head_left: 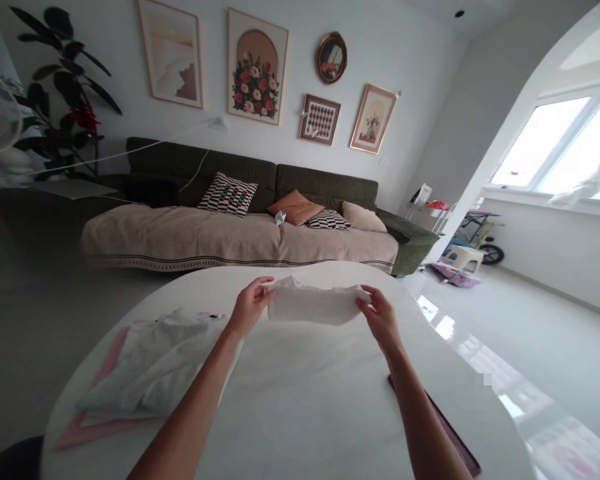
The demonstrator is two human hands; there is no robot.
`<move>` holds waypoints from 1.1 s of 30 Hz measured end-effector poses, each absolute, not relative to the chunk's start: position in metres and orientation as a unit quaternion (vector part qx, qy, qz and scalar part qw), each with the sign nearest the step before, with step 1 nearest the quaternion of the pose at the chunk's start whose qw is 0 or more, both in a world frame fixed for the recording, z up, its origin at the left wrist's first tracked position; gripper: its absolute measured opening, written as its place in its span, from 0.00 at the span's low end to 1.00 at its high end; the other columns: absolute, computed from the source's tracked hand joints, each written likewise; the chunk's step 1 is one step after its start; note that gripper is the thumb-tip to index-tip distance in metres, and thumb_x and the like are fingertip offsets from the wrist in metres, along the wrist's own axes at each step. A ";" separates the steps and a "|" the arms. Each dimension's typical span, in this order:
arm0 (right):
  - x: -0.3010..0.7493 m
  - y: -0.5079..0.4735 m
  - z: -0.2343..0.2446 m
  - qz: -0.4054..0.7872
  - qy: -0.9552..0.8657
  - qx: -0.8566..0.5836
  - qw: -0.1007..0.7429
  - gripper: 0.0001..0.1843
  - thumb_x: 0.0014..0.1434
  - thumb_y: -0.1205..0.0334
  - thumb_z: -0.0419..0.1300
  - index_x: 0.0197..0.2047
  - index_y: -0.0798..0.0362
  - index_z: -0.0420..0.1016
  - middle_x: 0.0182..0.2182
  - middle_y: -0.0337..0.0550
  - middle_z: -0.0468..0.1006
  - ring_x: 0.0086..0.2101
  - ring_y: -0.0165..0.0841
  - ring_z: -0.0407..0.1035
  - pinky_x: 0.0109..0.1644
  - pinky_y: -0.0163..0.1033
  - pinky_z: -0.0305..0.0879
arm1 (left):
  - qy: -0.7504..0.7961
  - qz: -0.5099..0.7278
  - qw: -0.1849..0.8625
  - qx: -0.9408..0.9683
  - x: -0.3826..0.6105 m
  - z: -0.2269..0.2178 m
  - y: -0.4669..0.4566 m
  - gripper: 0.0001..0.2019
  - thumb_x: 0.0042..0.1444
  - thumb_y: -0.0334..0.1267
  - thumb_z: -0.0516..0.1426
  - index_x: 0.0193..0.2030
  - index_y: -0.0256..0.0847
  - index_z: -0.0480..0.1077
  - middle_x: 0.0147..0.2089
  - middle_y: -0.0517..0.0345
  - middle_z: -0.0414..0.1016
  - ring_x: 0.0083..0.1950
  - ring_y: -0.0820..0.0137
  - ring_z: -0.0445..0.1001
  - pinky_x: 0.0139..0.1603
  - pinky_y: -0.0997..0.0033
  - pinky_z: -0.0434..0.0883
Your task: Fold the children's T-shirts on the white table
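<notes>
The white cloth (310,307) is looking smooth and matt; the table (310,407) is showing a smooth, faintly glossy surface. The garment pile (155,367) is presenting wrinkled, matt cloth. The floor (545,340) is reflecting light with high gloss; the sofa throw (240,237) is appearing as matt fabric.

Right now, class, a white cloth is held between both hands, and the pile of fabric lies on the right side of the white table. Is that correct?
Not quite: the pile of fabric lies on the left side of the white table, as the head view shows. The white cloth is indeed held between the left hand and right hand.
</notes>
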State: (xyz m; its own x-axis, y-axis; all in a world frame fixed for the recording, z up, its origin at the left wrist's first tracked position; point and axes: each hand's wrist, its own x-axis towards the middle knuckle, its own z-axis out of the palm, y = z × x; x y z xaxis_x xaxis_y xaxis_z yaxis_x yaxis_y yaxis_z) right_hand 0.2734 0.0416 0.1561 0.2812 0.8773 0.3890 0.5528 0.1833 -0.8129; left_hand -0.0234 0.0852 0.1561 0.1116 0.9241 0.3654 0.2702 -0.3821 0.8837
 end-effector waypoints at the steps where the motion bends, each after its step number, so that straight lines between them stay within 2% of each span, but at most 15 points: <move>1: 0.275 0.027 0.155 0.159 -0.583 -0.609 0.514 0.21 0.52 0.53 0.53 0.46 0.55 0.65 0.38 0.45 0.74 0.39 0.32 0.68 0.41 0.36 0.65 | 0.435 0.489 0.319 0.685 -0.026 0.157 0.071 0.17 0.53 0.43 0.53 0.47 0.38 0.67 0.38 0.58 0.75 0.42 0.69 0.72 0.44 0.73 0.66; 3: 0.280 -0.006 0.138 0.155 -0.599 -0.608 0.498 0.16 0.51 0.55 0.54 0.40 0.55 0.68 0.36 0.44 0.75 0.38 0.34 0.68 0.44 0.39 0.65 | 0.429 0.452 0.281 0.730 -0.033 0.145 0.038 0.13 0.53 0.42 0.53 0.43 0.39 0.70 0.41 0.56 0.76 0.45 0.67 0.72 0.48 0.71 0.65; 6: 0.286 -0.053 0.094 0.144 -0.658 -0.626 0.393 0.12 0.48 0.61 0.54 0.37 0.53 0.71 0.35 0.43 0.76 0.39 0.36 0.68 0.47 0.44 0.63 | 0.441 0.316 0.258 0.799 -0.046 0.108 -0.010 0.12 0.54 0.39 0.51 0.41 0.43 0.72 0.42 0.57 0.77 0.46 0.65 0.72 0.52 0.65 0.64; 9: 0.270 -0.085 0.060 0.122 -0.682 -0.649 0.315 0.14 0.48 0.68 0.51 0.39 0.53 0.72 0.38 0.45 0.76 0.42 0.37 0.68 0.49 0.43 0.63 | 0.457 0.200 0.266 0.825 -0.049 0.077 -0.030 0.14 0.53 0.38 0.52 0.45 0.48 0.71 0.48 0.59 0.75 0.53 0.65 0.68 0.60 0.59 0.56; 13: 0.183 -0.095 0.050 0.094 -0.673 -0.665 0.308 0.17 0.52 0.72 0.46 0.41 0.54 0.73 0.40 0.47 0.76 0.43 0.36 0.68 0.50 0.41 0.63 | 0.486 0.199 0.174 0.833 -0.023 0.068 0.000 0.20 0.57 0.33 0.44 0.53 0.48 0.66 0.58 0.58 0.67 0.61 0.69 0.60 0.61 0.60 0.54; 16: 0.103 -0.089 0.046 0.109 -0.718 -0.625 0.286 0.23 0.53 0.72 0.48 0.52 0.53 0.67 0.50 0.46 0.71 0.51 0.37 0.62 0.56 0.43 0.57 | 0.516 0.174 0.128 0.829 0.003 0.065 0.035 0.21 0.57 0.32 0.43 0.55 0.50 0.64 0.61 0.59 0.62 0.63 0.64 0.55 0.61 0.46 0.49; 18: 0.068 -0.085 0.038 0.126 -0.719 -0.638 0.246 0.27 0.53 0.71 0.50 0.57 0.55 0.61 0.53 0.48 0.68 0.54 0.41 0.59 0.58 0.49 0.54 | 0.525 0.160 0.126 0.826 0.012 0.059 0.050 0.20 0.56 0.33 0.44 0.54 0.50 0.65 0.61 0.58 0.62 0.62 0.60 0.56 0.60 0.39 0.46; 20: 0.055 -0.084 0.030 0.135 -0.708 -0.658 0.218 0.29 0.53 0.69 0.51 0.59 0.55 0.58 0.55 0.49 0.66 0.56 0.43 0.56 0.59 0.54 0.51 | 0.533 0.154 0.115 0.824 0.012 0.051 0.053 0.19 0.56 0.34 0.45 0.53 0.51 0.66 0.60 0.57 0.64 0.61 0.59 0.57 0.60 0.37 0.41; 25: 0.092 -0.097 0.031 0.126 -0.711 -0.663 0.196 0.26 0.55 0.65 0.51 0.58 0.46 0.58 0.52 0.42 0.69 0.53 0.40 0.60 0.61 0.58 0.43 | 0.544 0.183 0.068 0.816 -0.004 0.045 0.034 0.20 0.59 0.37 0.42 0.56 0.47 0.63 0.54 0.54 0.69 0.57 0.56 0.60 0.58 0.32 0.29; 29: 0.149 -0.101 0.041 0.086 -0.704 -0.691 0.143 0.19 0.59 0.64 0.48 0.53 0.46 0.64 0.47 0.43 0.72 0.51 0.38 0.63 0.60 0.58 0.42 | 0.540 0.202 0.042 0.816 -0.010 0.054 0.002 0.19 0.60 0.38 0.41 0.52 0.43 0.67 0.47 0.52 0.73 0.52 0.57 0.64 0.58 0.32 0.29; 33: 0.203 -0.083 0.046 0.041 -0.686 -0.722 0.082 0.17 0.61 0.64 0.44 0.49 0.48 0.67 0.50 0.44 0.71 0.54 0.38 0.60 0.61 0.60 0.38 | 0.513 0.211 0.053 0.830 0.010 0.042 -0.052 0.17 0.59 0.38 0.43 0.47 0.42 0.70 0.44 0.52 0.74 0.50 0.59 0.67 0.61 0.36 0.32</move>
State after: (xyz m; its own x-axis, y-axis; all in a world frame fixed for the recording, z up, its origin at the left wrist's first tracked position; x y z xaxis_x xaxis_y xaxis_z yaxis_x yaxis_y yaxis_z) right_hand 0.2034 -0.0826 0.0455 0.0551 0.9971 0.0527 0.9837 -0.0451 -0.1741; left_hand 0.0100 -0.0519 0.0421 0.3836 0.8745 0.2969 0.8301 -0.4674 0.3041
